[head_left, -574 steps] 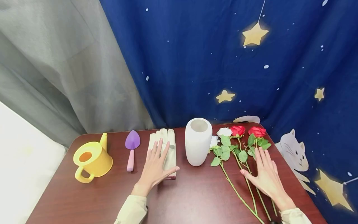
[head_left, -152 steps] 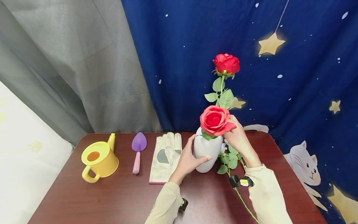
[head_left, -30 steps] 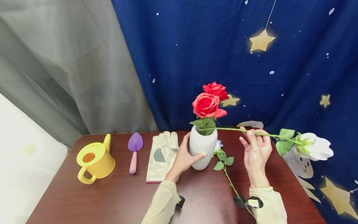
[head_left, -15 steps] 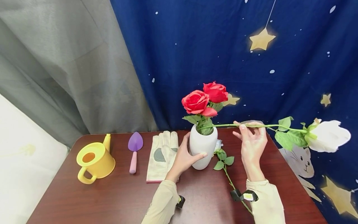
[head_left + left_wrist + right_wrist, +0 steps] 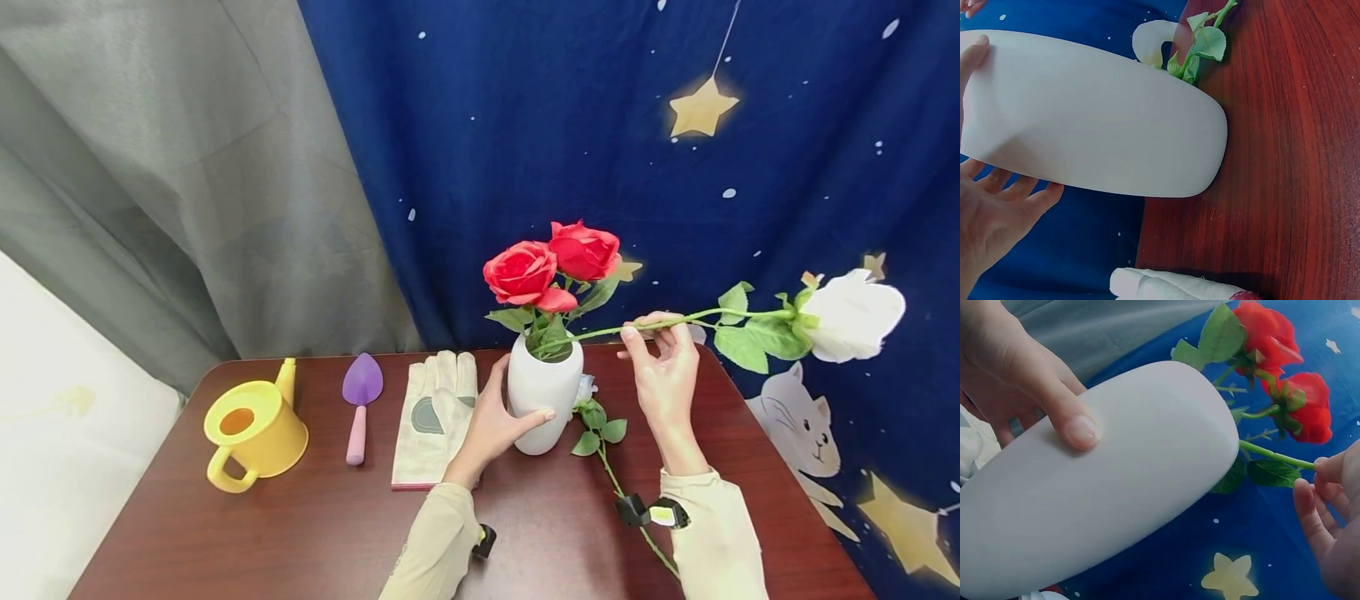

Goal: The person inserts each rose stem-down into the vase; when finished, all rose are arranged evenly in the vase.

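Note:
A white vase stands on the dark wooden table with two red roses in it. My left hand grips the vase's side, thumb in front. My right hand pinches the green stem of a white rose, held nearly level, its cut end at the vase mouth. In the right wrist view the stem meets the vase rim below the red roses. The left wrist view shows the vase against my palm. Another flower lies on the table beside the vase.
Left of the vase lie a pale work glove, a purple trowel and a yellow watering can. A blue star-printed cloth and a grey curtain hang behind the table.
My right hand has risen and tilted the white rose, its bloom swinging up and left while the cut end stays at the vase mouth. The left hand keeps its hold on the vase.

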The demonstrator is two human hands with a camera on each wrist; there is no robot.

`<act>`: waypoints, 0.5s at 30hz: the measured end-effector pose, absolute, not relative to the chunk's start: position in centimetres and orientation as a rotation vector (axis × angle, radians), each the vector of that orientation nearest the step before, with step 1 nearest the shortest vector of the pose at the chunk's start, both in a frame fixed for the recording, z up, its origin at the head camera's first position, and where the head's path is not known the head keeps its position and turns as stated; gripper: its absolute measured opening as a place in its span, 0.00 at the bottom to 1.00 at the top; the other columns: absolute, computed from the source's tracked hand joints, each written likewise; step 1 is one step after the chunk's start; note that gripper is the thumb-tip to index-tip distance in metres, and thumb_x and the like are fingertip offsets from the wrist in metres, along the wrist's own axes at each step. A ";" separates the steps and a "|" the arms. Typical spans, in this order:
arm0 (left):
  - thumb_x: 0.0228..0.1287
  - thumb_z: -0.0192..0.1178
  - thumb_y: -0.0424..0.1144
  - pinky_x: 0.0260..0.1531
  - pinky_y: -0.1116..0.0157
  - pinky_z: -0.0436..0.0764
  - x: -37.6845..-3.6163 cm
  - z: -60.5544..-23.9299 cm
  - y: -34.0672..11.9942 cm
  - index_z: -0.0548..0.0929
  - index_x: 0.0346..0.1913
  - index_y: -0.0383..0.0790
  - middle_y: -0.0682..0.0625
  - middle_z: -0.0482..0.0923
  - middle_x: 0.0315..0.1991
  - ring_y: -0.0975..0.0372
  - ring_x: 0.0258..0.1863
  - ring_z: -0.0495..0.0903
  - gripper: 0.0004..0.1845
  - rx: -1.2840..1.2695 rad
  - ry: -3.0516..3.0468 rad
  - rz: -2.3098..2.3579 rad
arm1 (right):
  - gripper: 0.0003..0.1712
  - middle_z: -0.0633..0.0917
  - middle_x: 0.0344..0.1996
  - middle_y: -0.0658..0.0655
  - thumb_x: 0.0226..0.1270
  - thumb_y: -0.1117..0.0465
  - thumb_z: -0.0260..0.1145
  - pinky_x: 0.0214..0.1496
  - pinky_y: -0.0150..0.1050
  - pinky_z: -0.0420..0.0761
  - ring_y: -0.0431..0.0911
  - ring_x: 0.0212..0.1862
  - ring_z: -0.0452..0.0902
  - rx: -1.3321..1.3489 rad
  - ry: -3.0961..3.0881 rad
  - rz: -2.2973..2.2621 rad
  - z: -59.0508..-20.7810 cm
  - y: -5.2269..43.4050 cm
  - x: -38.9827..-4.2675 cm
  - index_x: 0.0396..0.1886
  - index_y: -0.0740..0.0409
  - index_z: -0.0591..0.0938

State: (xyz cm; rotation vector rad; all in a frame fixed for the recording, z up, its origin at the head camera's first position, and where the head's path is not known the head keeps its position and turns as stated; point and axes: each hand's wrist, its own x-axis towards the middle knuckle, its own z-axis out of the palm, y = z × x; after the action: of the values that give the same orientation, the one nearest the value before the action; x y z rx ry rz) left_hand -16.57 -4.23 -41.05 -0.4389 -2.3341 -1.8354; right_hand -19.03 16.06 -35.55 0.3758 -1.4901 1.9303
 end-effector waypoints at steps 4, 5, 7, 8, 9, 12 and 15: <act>0.43 0.75 0.39 0.55 0.51 0.68 -17.6 -42.6 -4.1 0.59 0.68 0.41 0.47 0.67 0.61 0.55 0.57 0.69 0.48 -0.459 -2.317 -1.824 | 0.13 0.79 0.32 0.61 0.55 0.79 0.63 0.26 0.33 0.79 0.46 0.35 0.77 0.360 -1.578 1.894 -35.3 15.8 -19.1 0.39 0.77 0.71; 0.43 0.75 0.41 0.55 0.53 0.68 -17.9 -43.2 -4.1 0.59 0.68 0.43 0.48 0.67 0.61 0.56 0.57 0.69 0.49 -0.462 -2.320 -1.815 | 0.13 0.79 0.32 0.59 0.55 0.79 0.63 0.26 0.33 0.79 0.46 0.35 0.77 0.348 -1.613 1.879 -35.0 15.6 -19.0 0.40 0.78 0.71; 0.42 0.76 0.46 0.55 0.55 0.69 -18.6 -44.5 -4.2 0.59 0.68 0.48 0.52 0.67 0.61 0.58 0.57 0.69 0.50 -0.463 -2.333 -1.794 | 0.14 0.80 0.31 0.58 0.55 0.78 0.64 0.26 0.33 0.79 0.45 0.34 0.77 0.324 -1.692 1.841 -34.4 15.3 -18.8 0.40 0.79 0.71; 0.41 0.75 0.49 0.55 0.55 0.69 -19.0 -45.0 -4.3 0.58 0.68 0.50 0.53 0.67 0.61 0.59 0.57 0.69 0.50 -0.465 -2.340 -1.787 | 0.14 0.80 0.30 0.57 0.55 0.78 0.64 0.25 0.32 0.78 0.44 0.34 0.77 0.309 -1.734 1.819 -34.0 15.1 -18.6 0.40 0.80 0.71; 0.41 0.75 0.51 0.54 0.56 0.69 -19.1 -45.3 -4.3 0.58 0.68 0.52 0.54 0.67 0.61 0.60 0.57 0.69 0.51 -0.463 -2.343 -1.780 | 0.14 0.81 0.30 0.57 0.55 0.78 0.64 0.25 0.31 0.78 0.43 0.33 0.76 0.297 -1.778 1.798 -33.7 14.9 -18.4 0.40 0.80 0.72; 0.40 0.74 0.53 0.54 0.56 0.69 -19.1 -45.3 -4.3 0.58 0.68 0.53 0.56 0.67 0.61 0.60 0.56 0.69 0.50 -0.463 -2.350 -1.767 | 0.12 0.80 0.29 0.60 0.55 0.77 0.64 0.25 0.28 0.75 0.42 0.33 0.75 0.274 -1.894 1.726 -32.9 14.3 -18.0 0.39 0.78 0.73; 0.41 0.74 0.54 0.54 0.56 0.69 -19.1 -45.4 -4.3 0.58 0.68 0.53 0.56 0.67 0.61 0.61 0.56 0.69 0.51 -0.474 -2.346 -1.765 | 0.11 0.79 0.28 0.62 0.55 0.75 0.66 0.25 0.27 0.72 0.42 0.31 0.74 0.260 -1.953 1.677 -32.9 13.8 -17.9 0.37 0.75 0.75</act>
State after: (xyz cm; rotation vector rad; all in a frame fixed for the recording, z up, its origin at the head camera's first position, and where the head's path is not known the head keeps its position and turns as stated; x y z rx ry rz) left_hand -19.13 -4.27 -45.38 -0.4736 -2.3460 -1.7651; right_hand -17.86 13.83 -32.93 0.2597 -1.9531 1.6765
